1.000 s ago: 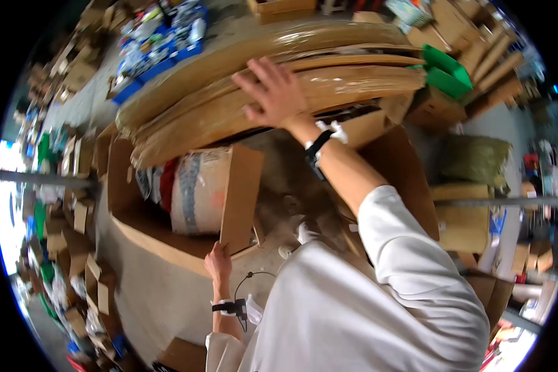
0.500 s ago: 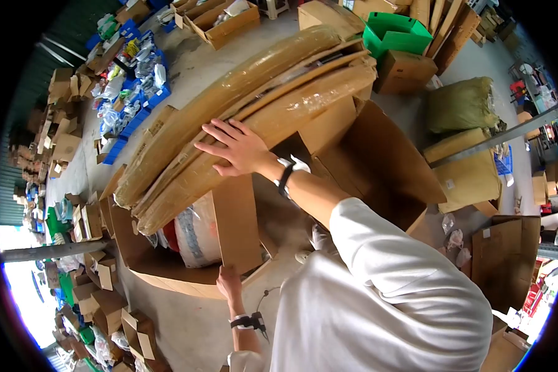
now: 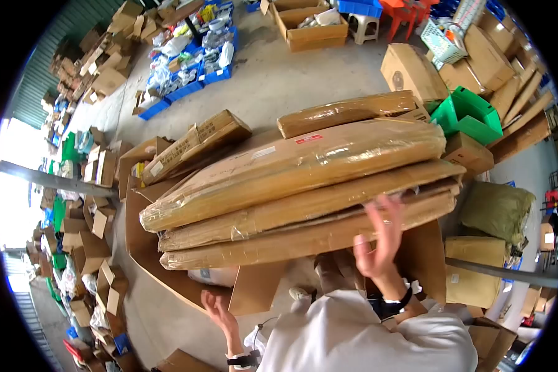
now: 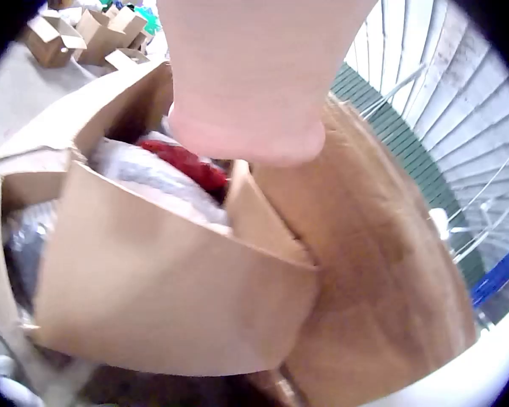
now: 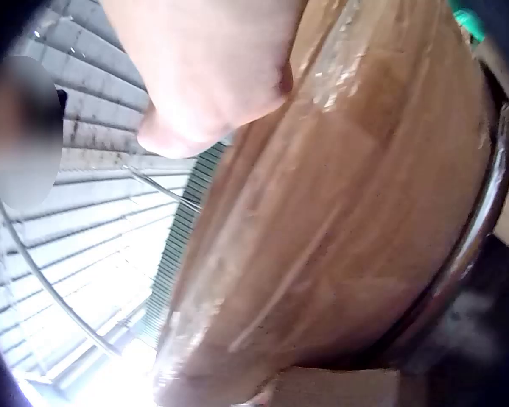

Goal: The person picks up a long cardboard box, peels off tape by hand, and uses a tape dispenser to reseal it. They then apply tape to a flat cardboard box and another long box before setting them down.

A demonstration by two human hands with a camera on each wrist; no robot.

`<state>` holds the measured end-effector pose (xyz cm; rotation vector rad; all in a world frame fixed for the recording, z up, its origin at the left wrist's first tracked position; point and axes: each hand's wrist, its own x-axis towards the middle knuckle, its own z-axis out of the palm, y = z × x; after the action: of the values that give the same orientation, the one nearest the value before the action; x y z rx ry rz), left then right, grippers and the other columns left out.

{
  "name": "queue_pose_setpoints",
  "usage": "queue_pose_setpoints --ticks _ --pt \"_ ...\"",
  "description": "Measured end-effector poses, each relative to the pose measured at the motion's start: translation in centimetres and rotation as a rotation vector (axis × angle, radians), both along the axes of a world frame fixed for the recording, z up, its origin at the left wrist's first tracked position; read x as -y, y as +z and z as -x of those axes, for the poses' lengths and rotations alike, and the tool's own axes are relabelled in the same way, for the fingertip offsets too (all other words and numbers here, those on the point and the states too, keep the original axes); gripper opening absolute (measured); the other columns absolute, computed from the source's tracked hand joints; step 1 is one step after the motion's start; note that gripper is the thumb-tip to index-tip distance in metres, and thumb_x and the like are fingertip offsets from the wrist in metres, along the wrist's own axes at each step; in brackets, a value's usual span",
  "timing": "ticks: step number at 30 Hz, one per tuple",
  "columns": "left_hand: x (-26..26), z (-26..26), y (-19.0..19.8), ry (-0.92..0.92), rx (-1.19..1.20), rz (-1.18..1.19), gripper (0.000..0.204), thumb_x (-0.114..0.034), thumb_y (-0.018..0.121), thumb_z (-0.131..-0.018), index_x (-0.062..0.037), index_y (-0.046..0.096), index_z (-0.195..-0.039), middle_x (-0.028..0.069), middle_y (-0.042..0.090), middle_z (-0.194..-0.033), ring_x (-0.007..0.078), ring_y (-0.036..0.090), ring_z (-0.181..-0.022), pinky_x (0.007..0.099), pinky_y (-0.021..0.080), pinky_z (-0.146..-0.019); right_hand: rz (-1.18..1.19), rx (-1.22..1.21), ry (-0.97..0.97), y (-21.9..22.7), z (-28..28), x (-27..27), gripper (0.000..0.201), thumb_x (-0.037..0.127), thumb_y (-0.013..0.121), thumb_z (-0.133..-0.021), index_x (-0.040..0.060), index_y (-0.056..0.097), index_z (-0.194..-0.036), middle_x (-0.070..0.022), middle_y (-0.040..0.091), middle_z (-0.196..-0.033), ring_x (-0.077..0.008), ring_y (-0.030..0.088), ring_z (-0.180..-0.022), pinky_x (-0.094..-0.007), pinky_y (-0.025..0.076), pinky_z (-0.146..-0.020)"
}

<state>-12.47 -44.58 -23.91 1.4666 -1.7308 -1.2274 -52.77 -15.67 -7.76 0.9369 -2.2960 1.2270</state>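
Note:
Several long flat cardboard packages [image 3: 347, 149], wrapped in shiny clear tape, lie side by side across the head view. My right hand [image 3: 381, 248] is raised at the near edge of the closest one, its fingers spread. My left hand [image 3: 220, 313] is at the edge of an open carton [image 3: 158, 273], beside its flap [image 3: 257, 288], with loosely bent fingers and nothing in them. The packages overlap that carton. Inside it a plastic-wrapped bundle [image 4: 165, 182] and something red [image 4: 187, 163] show in the left wrist view.
Another open carton [image 3: 425, 251] stands to the right, partly under the packages. A green bin [image 3: 468, 118], a green sack [image 3: 496, 211] and brown boxes [image 3: 412, 71] are at the right. Blue trays [image 3: 186, 90] of goods lie farther off, and many cartons [image 3: 93, 214] line the left.
My left hand has let go of the carton flap. My right hand has come off the packages and moved right, towards me. The packages now lie lower in view, their broad top showing.

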Motion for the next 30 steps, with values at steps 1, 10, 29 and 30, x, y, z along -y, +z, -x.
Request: queue_pose_setpoints --ticks 1,10,29,30 --pt "-0.4 4.5 4.3 0.114 -0.104 0.071 0.068 -0.037 0.06 -0.102 -0.0084 0.035 -0.159 0.0132 0.04 -0.161 0.0337 0.043 -0.145 0.0467 0.035 -0.118 -0.038 -0.012 -0.145 -0.8 1.4 -0.7 0.061 0.038 0.056 -0.096 0.0013 0.06 -0.145 -0.0257 0.054 -0.152 -0.0495 0.039 -0.146 -0.0609 0.029 -0.118" --pt "1.7 26.6 11.1 0.548 -0.603 0.211 0.084 -0.039 0.051 -0.101 -0.0187 0.005 -0.169 0.0133 0.011 -0.174 0.0344 0.022 -0.158 0.0536 0.027 -0.126 -0.28 -0.29 -0.236 -7.2 5.5 -0.8 0.069 0.053 0.044 -0.094 0.0054 0.066 -0.138 -0.0244 0.057 -0.149 -0.0471 0.035 -0.149 -0.06 0.015 -0.124" --pt "3.4 32.4 15.0 0.442 -0.603 0.204 0.079 -0.039 0.052 -0.095 -0.0182 0.02 -0.165 0.015 0.03 -0.166 0.0353 0.041 -0.146 0.0559 0.044 -0.117 -0.289 -0.344 -0.258 -3.1 11.1 2.4 0.069 0.051 0.041 -0.09 0.0041 0.069 -0.131 -0.029 0.062 -0.138 -0.0462 0.042 -0.141 -0.0599 0.022 -0.121" --pt "3.5 33.0 15.3 0.451 -0.596 0.208 0.079 -0.038 0.052 -0.095 -0.018 0.021 -0.164 0.0155 0.03 -0.165 0.0357 0.041 -0.146 0.0562 0.044 -0.116 -0.275 -0.336 -0.266 -2.8 11.6 2.7 0.069 0.052 0.041 -0.09 0.0055 0.069 -0.133 -0.0274 0.062 -0.139 -0.0468 0.042 -0.141 -0.0598 0.022 -0.121"
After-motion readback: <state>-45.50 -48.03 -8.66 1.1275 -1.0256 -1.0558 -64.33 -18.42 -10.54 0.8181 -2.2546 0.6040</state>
